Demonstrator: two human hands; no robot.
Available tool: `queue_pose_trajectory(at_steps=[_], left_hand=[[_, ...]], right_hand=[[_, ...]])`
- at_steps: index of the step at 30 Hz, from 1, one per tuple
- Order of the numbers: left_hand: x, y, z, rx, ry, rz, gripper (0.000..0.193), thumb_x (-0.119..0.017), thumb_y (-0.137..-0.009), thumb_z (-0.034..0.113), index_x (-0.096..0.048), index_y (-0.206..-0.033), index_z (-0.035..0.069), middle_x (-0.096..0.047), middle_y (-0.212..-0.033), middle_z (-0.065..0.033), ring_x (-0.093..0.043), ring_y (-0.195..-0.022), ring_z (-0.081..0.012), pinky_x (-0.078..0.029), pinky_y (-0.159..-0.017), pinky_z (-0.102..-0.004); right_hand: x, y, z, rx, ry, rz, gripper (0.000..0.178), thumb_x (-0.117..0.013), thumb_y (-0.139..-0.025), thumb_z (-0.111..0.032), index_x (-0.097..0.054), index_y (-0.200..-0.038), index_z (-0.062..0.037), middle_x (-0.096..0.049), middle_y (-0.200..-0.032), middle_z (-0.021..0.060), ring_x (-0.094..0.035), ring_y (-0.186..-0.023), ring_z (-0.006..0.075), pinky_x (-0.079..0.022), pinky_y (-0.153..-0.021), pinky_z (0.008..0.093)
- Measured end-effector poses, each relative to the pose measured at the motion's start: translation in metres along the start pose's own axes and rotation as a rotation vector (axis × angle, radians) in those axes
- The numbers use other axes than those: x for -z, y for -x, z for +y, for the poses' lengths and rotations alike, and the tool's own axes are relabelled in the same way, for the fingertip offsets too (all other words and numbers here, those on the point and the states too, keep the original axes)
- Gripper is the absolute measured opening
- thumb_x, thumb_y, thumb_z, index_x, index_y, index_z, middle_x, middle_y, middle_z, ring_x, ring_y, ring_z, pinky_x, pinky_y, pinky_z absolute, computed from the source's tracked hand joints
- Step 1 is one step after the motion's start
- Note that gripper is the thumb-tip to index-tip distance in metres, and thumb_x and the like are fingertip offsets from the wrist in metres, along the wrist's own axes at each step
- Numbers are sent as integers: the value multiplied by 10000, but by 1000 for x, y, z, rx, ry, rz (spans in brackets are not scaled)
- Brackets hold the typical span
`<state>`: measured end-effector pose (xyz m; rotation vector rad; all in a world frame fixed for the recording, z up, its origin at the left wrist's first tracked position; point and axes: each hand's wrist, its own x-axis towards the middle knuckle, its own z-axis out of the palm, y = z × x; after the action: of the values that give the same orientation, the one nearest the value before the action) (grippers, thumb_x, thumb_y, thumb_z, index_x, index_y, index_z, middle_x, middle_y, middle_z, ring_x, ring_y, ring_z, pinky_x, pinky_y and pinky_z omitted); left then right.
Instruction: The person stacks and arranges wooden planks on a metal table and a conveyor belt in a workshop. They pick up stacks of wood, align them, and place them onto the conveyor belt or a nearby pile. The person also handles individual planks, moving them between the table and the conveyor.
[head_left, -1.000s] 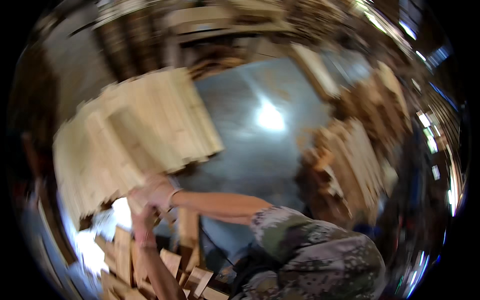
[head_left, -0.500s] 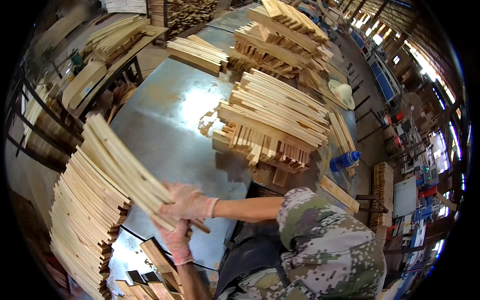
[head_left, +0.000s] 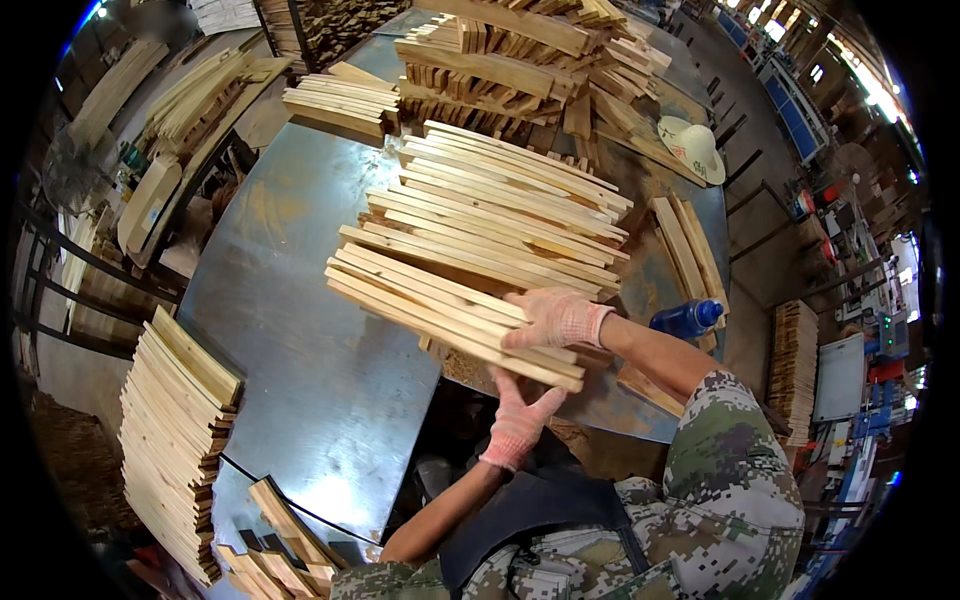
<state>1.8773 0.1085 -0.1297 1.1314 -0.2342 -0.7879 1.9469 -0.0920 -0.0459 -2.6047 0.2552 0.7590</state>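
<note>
A bundle of pale wooden strips [head_left: 430,305] lies slantwise at the near side of a wide stack of strips [head_left: 500,195], its left end farther off and its right end nearest the person; whether it bears on the stack's lower layers or is held up cannot be told; the right hand [head_left: 562,320], in a pinkish glove, lies across the top of the bundle near its right end, fingers over the strips, though how tightly they grip cannot be told; the left hand [head_left: 520,420], gloved alike, is at the bundle's near edge, thumb and fingers spread apart, fingertips against or just beside the nearest strip; a grey metal table [head_left: 290,260] spreads to the left, with a long row of strips [head_left: 175,440] at its left; a blue bottle [head_left: 687,318] lies right of the right hand, and a pale hat [head_left: 692,152] farther off
</note>
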Motion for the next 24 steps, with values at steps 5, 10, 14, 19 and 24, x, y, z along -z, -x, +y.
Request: queue_pose_trajectory(at_steps=[5,10,14,19,24], left_hand=[[-9,-41,-11,379,-26,-167,423,-728,-993,229,-650,-1315,-34,-706,-1173,-59,-632,-1027,-138,-503,-895,-286],[21,-64,4,547,-93,-13,375,-750,-990,344,-671,-1091,-8,-684,-922,-53,-627,-785,-135,-524,-707,-287],[43,-92,10,582,-122,170,505,-783,-933,502,-658,-1042,25,-702,-849,-74,-673,-672,-173,-577,-613,-309],[58,-121,19,657,-237,148,491,-792,-915,528,-666,-993,61,-722,-841,-112,-717,-654,-226,-603,-571,-351],[60,-128,29,717,-264,148,518,-760,-943,519,-666,-1049,21,-731,-884,-153,-731,-673,-253,-637,-603,-387]], right_hand=[[-12,40,42,-200,80,117,685,-648,-918,-524,-575,-1425,-68,-701,-1271,216,-673,-1185,381,-544,-977,485],[-12,55,46,-134,65,329,608,-653,-956,-426,-563,-1446,-78,-705,-1197,206,-663,-1177,402,-539,-959,487],[-36,62,88,40,-229,978,625,-732,-899,-251,-574,-1478,-79,-684,-1277,237,-649,-1169,405,-524,-1012,466],[-97,86,154,-70,-807,1264,649,-658,-1052,-206,-397,-1589,49,-400,-1657,232,-467,-1488,336,-387,-1215,396],[-158,60,156,-315,-1721,1064,852,-538,-1094,-519,-172,-1688,-31,-182,-1767,93,-141,-1621,192,-76,-1318,340]])
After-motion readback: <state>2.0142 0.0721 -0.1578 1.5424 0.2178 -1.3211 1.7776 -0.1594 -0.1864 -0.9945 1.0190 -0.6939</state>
